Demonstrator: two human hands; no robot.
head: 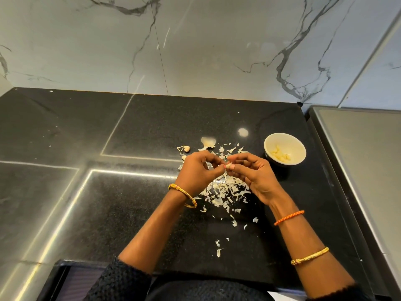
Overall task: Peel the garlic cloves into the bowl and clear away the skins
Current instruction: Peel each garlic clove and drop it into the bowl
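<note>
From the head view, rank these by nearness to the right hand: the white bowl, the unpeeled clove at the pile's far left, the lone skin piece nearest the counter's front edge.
From the right hand:
1. White bowl, just to its right.
2. Unpeeled clove, beyond the left hand.
3. Lone skin piece, toward the person.

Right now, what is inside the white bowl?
The white bowl holds a small cluster of peeled garlic cloves on its floor, toward the near side. No skins show inside. The near rim hides the lowest part of the inside, so the exact count is unclear.
</note>
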